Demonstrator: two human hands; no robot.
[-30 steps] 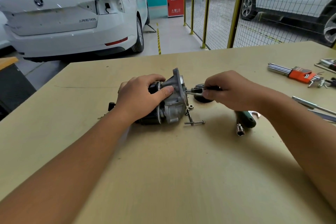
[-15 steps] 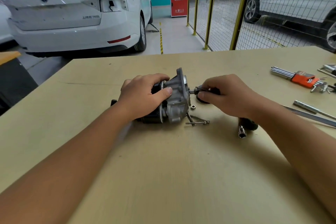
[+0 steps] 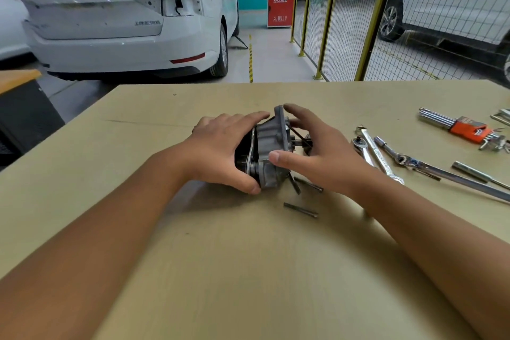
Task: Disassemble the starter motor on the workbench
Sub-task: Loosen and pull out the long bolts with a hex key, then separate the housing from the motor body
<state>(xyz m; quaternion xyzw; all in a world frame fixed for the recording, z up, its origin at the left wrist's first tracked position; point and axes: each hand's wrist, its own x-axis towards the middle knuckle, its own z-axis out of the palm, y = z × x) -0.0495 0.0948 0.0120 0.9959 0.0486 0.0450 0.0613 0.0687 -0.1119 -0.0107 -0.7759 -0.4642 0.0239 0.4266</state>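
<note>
The starter motor (image 3: 265, 152) lies on its side around the middle of the tan bench (image 3: 248, 270), between both hands. It has a dark, almost black round body on the left and a grey cast-metal housing on the right that flares into a flat flange at the top. A thin bright ring sits where the 2 halves meet. A short shaft stub pokes out on the right, mostly hidden.

The left hand (image 3: 220, 152) grips the dark body, its fingers curled over the top and the thumb underneath near the seam. The right hand (image 3: 317, 154) cups the grey housing, fingers spread over the flange and thumb (image 3: 278, 159) pressed on the front of the casting.

2 loose long bolts (image 3: 300, 210) lie on the bench just in front of the motor. Off to the right are a ratchet wrench (image 3: 369, 152), an extension bar (image 3: 392, 152) and an orange-holder hex key set (image 3: 463, 130).
</note>
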